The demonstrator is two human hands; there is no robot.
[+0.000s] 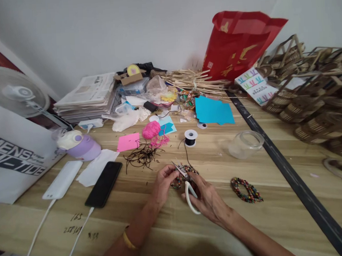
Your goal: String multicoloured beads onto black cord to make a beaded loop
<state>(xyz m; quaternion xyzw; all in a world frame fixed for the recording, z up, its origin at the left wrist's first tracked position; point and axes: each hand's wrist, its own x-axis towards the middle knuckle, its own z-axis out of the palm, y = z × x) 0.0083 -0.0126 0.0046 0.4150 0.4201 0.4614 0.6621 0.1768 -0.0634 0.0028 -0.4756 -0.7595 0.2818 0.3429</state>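
My right hand (207,196) is wrapped round a pair of scissors (191,201) with white handles, whose blades point up and left toward my left hand. My left hand (164,181) pinches at the edge of a beaded string (188,168) of small multicoloured beads, partly hidden behind the fingers and scissors. A black cord (186,154) runs from the beads up to a white spool (191,137) wound with black cord. To the right of my hands lies a coiled beaded bracelet (246,190).
Black cord scraps (142,154) and pink yarn (151,129) lie behind my left hand. A black phone (104,185) and a white device (63,180) are on the left. A glass jar (245,144) stands at right, before wooden baskets (310,109). A red bag (238,44) leans behind.
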